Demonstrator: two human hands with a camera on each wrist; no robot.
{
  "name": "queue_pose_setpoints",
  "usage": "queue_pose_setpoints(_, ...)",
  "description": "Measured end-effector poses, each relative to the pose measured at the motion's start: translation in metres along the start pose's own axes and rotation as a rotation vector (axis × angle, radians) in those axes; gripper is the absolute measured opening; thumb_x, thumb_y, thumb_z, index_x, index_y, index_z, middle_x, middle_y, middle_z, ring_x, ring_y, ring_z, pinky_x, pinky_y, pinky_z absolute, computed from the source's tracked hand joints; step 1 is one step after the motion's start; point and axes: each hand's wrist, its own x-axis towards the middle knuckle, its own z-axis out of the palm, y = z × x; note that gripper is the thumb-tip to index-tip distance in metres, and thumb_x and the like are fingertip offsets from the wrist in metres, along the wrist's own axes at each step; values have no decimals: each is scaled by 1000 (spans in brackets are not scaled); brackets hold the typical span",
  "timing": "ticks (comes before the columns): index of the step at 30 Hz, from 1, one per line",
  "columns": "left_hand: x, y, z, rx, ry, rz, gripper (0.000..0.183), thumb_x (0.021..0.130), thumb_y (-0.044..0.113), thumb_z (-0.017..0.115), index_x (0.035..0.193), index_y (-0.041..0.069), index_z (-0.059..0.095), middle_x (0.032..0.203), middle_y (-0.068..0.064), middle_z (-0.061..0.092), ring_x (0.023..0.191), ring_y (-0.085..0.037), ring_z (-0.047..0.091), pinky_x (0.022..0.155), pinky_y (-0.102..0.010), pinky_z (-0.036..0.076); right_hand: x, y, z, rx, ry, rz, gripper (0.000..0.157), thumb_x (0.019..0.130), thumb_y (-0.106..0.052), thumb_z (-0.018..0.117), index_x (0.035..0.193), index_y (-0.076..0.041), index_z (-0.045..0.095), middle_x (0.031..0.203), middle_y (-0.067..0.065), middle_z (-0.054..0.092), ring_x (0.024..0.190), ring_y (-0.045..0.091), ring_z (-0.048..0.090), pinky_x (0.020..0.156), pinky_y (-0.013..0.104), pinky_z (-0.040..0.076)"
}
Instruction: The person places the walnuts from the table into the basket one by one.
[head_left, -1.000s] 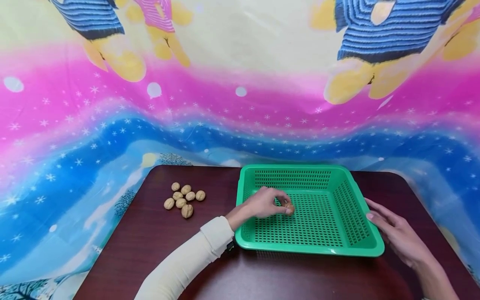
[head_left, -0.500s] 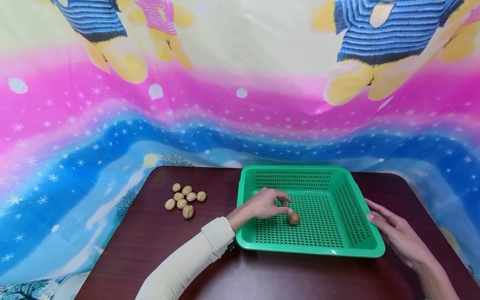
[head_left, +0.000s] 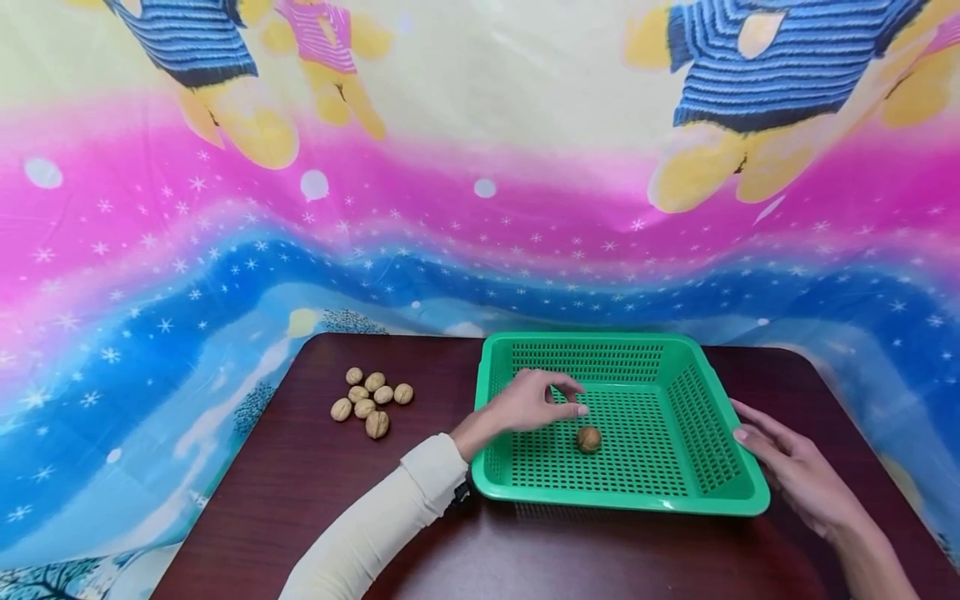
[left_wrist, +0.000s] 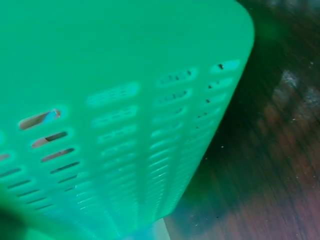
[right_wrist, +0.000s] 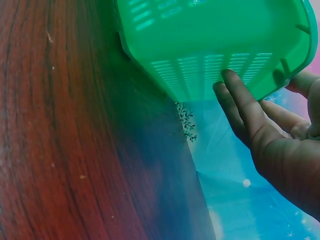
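A green plastic basket (head_left: 585, 498) with slotted walls stands on the table. My left hand (head_left: 534, 400) hovers inside it, thumb and fingers apart and holding nothing. Just below the thumb, one brown walnut (head_left: 588, 439) lies on the basket floor. At the right side of the basket, my right hand (head_left: 798, 471) touches the rim with its thumb. In the right wrist view its fairly straight fingers (right_wrist: 245, 102) rest against the outer wall. The left wrist view shows only the basket's outside wall (left_wrist: 125, 45) and the table; the left hand is mostly hidden there.
Several walnuts (head_left: 364, 408) lie in a loose group on the dark wooden table (head_left: 300, 475), left of the basket. A colourful printed cloth (head_left: 450, 208) hangs behind the table and along its sides.
My left hand has let go of the walnut, which has come to rest slightly nearer on the basket floor. The thumb has lifted off it. My right hand stays at the rim.
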Motion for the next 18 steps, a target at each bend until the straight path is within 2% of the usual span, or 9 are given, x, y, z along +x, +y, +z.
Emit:
queue_pose_setpoints(8, -5, 3, -13, -45, 104, 51, 33, 104, 37, 74, 132, 20, 76, 111, 7, 77, 62, -4, 56, 64, -21, 47, 3, -3, 2, -25, 16, 8, 63, 118, -15, 41, 174, -11, 13, 135, -28, 66, 115, 5, 75, 81, 38, 66)
queue_pose_setpoints(18, -30, -5, -40, -100, 211, 13, 34, 103, 37, 74, 134, 24, 75, 117, 10, 77, 74, -12, 65, 63, -26, 47, -2, -2, 0, -54, 28, 20, 63, 118, -17, 41, 174, -11, 12, 135, -31, 64, 115, 2, 74, 83, 36, 65)
